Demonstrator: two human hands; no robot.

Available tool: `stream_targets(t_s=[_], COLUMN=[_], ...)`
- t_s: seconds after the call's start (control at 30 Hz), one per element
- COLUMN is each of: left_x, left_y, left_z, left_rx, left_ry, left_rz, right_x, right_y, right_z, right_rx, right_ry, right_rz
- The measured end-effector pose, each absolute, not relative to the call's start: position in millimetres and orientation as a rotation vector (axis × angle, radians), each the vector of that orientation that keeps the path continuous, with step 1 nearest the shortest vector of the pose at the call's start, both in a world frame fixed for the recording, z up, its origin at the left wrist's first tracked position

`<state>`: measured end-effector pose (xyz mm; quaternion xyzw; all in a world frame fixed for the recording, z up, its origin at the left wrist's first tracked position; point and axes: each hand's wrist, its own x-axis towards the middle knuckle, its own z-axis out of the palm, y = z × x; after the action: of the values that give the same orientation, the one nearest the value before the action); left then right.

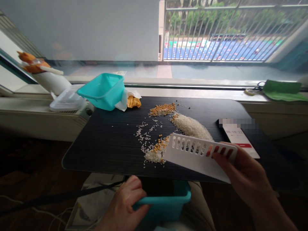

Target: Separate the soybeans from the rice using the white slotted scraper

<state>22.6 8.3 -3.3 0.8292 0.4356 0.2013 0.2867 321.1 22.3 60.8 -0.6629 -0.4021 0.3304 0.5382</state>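
Note:
My right hand grips a white plastic scraper with a row of slots along its upper part. The scraper's left end touches a small mixed pile of rice and yellow beans on the black table. Below the table's front edge, my left hand is closed on the rim of a teal bin. A long mound of rice lies behind the scraper. Farther back sits a heap of yellow beans, with loose grains scattered to the left.
At the back left, a teal basket stands beside a crumpled yellow cloth and a clear lid. A phone lies at the right. A green cloth rests on the window sill.

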Motion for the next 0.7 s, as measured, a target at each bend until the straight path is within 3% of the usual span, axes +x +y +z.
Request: stream_targets(t_s=[0.7], left_x=[23.1], left_y=[7.3], left_z=[-3.5], left_rx=[2.216], left_ry=[1.179], left_rz=[0.493], right_x=[324.0], right_y=[21.0], right_z=[57.7], right_rx=[-1.581], right_ry=[-0.960], right_rz=[0.814])
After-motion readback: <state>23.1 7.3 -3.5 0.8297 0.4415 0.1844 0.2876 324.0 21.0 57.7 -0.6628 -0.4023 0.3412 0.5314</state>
